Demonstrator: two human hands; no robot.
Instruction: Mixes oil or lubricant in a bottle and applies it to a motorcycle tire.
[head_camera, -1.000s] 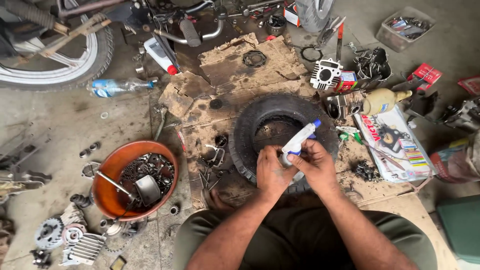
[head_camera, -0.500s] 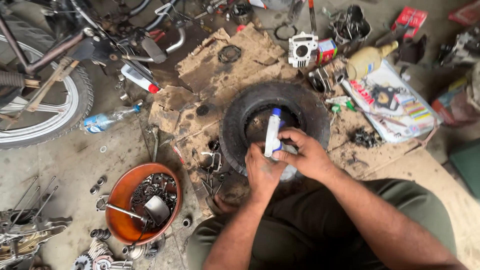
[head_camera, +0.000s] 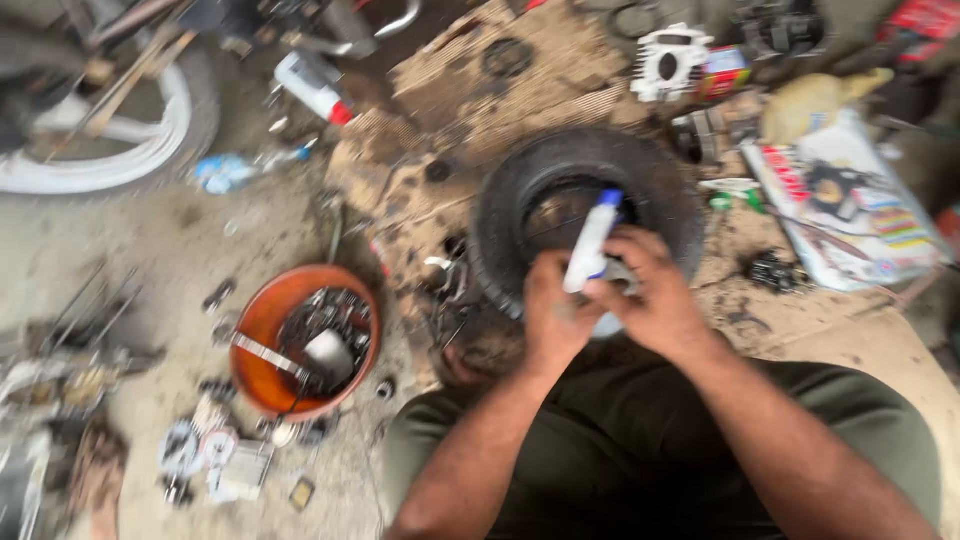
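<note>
Head view, blurred, both hands gripping white blue-capped tube (head_camera: 590, 243), seemingly over black tyre (head_camera: 520, 185)

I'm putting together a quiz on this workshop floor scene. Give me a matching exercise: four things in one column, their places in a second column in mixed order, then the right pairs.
Things:
1. white tube with a blue cap
2. orange bowl
3. small black tyre
4. magazine

Places:
A. far right, on the ground
B. held in both hands
C. left of the person's knee, holding metal parts
D. right in front of the hands, on cardboard

Pairs: 1-B, 2-C, 3-D, 4-A
</note>
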